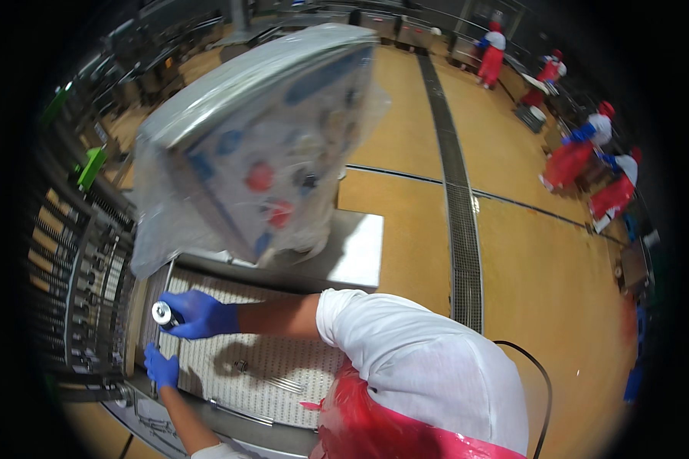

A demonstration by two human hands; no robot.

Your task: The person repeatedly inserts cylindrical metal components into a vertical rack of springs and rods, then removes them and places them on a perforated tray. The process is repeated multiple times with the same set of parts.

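In a blue glove, my right hand [207,315] is closed around a dark cylindrical tool with a round silver end [162,314], at the left side of a white slatted conveyor belt [275,336]. Just nearer, my left hand [161,367], also gloved in blue, rests by the belt's metal side edge. Its fingers are stretched out and nothing shows in them. A small dark metal part [241,366] and several thin metal rods [285,384] lie on the belt, to the right of my left hand.
A control panel in clear plastic [275,168] looms above the far side of the belt. Spring-lined machinery [76,291] stands close on the left. A steel box [360,249] adjoins the belt. Rightward are a floor grate [461,229], a black cable [545,382] and several distant co-workers [574,157].
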